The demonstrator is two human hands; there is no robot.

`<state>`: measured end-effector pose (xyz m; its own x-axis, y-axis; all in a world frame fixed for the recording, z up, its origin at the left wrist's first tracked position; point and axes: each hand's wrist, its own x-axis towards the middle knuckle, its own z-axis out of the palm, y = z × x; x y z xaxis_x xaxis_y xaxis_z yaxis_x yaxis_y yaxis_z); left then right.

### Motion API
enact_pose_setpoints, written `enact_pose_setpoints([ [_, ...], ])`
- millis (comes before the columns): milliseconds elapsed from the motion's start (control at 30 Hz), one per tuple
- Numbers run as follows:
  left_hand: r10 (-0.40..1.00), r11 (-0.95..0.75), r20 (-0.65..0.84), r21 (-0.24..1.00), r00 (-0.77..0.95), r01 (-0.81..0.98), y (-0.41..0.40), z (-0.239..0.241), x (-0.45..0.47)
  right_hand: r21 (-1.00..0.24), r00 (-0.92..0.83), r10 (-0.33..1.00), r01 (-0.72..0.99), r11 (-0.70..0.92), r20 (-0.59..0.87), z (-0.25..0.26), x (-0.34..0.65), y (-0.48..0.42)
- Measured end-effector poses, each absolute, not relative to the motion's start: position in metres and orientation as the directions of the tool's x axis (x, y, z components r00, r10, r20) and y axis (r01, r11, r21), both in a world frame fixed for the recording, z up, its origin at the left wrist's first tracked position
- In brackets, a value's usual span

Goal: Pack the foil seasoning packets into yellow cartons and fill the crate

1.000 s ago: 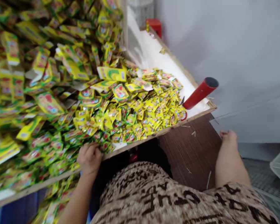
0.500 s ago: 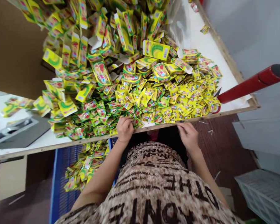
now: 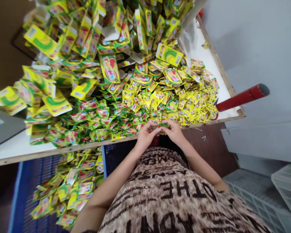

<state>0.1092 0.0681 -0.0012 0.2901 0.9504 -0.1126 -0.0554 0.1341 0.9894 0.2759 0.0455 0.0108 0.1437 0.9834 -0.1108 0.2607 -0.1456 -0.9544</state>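
My left hand [image 3: 147, 135] and my right hand [image 3: 174, 132] meet at the table's front edge. Between their fingertips is a small green packet [image 3: 163, 125], pinched from both sides and partly covered by the fingers. Just beyond the hands lie heaps of small packets: green ones with red print [image 3: 104, 113] toward the left, yellow ones [image 3: 191, 103] toward the right. Behind them rises a big pile of yellow-green small cartons [image 3: 110, 68], many with their end flaps standing open.
A wooden rim [image 3: 63, 149] edges the white table [image 3: 5, 154]. Below it on the left, a blue crate [image 3: 26, 181] holds cartons [image 3: 74, 181]. A red tube [image 3: 242, 97] juts out at the table's right corner. Pale plastic crates [image 3: 257, 194] stand on the floor at right.
My hands were apart at the table edge; they have come together, now with a green packet between them. The camera view has shifted too.
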Motion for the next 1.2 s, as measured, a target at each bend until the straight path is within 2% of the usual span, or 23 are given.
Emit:
enact_pose_setpoints([
  [67,0.922,0.28,-0.227,0.951,0.313,-0.135,0.066,0.001,0.117,-0.973,0.214,0.953,0.038,-0.228,-0.215,0.015,0.26,0.036],
  [167,0.913,0.338,-0.279,0.926,0.298,-0.168,0.06,0.001,0.119,-0.946,0.236,0.921,-0.167,-0.277,-0.311,0.017,0.252,0.021],
  [233,0.871,0.372,-0.307,0.922,0.384,-0.106,0.057,-0.001,0.12,-0.944,0.252,0.914,-0.174,-0.28,-0.318,0.013,0.261,0.009],
  [300,0.824,0.34,-0.314,0.94,0.471,0.032,0.059,-0.004,0.128,-0.946,0.322,0.892,-0.163,-0.279,-0.318,0.006,0.279,-0.002],
  [400,0.86,0.068,-0.217,0.946,0.462,0.318,0.072,-0.009,0.153,-0.952,0.447,0.841,-0.166,-0.257,-0.305,-0.004,0.315,-0.014],
  [467,0.881,-0.101,-0.179,0.833,0.438,0.544,0.083,-0.011,0.176,-0.954,0.52,0.8,-0.154,-0.256,-0.299,-0.007,0.334,-0.019],
  [567,0.886,-0.173,-0.245,0.613,0.394,0.771,0.095,-0.013,0.206,-0.957,0.568,0.773,-0.121,-0.262,-0.283,-0.004,0.351,-0.024],
  [633,0.885,-0.155,-0.289,0.559,0.366,0.815,0.098,-0.015,0.218,-0.965,0.58,0.773,-0.113,-0.237,-0.258,-0.002,0.356,-0.024],
  [700,0.882,-0.126,-0.309,0.576,0.357,0.808,0.098,-0.017,0.223,-0.975,0.587,0.78,-0.103,-0.195,-0.218,-0.001,0.361,-0.02],
  [800,0.89,-0.105,-0.29,0.619,0.351,0.779,0.094,-0.021,0.221,-0.985,0.536,0.833,0.015,-0.173,-0.138,-0.003,0.367,0.0],
  [867,0.9,-0.114,-0.247,0.663,0.359,0.74,0.092,-0.024,0.217,-0.952,0.44,0.895,0.237,-0.192,-0.071,-0.005,0.367,0.021],
  [933,0.899,-0.111,-0.212,0.737,0.384,0.667,0.092,-0.028,0.212,-0.833,0.323,0.946,0.518,-0.193,-0.018,-0.006,0.365,0.042],
  [1000,0.893,-0.066,-0.212,0.812,0.398,0.581,0.093,-0.033,0.205,-0.668,0.221,0.975,0.724,-0.172,-0.012,-0.007,0.36,0.06],
  [1067,0.887,0.005,-0.237,0.864,0.397,0.504,0.094,-0.037,0.197,-0.567,0.151,0.988,0.811,-0.146,-0.04,-0.01,0.356,0.069],
  [1100,0.885,0.035,-0.244,0.884,0.396,0.467,0.095,-0.038,0.193,-0.553,0.133,0.99,0.822,-0.137,-0.048,-0.011,0.355,0.071],
  [1200,0.895,0.111,-0.239,0.937,0.377,0.33,0.095,-0.038,0.18,-0.645,0.154,0.988,0.752,-0.137,-0.03,-0.016,0.357,0.07],
])
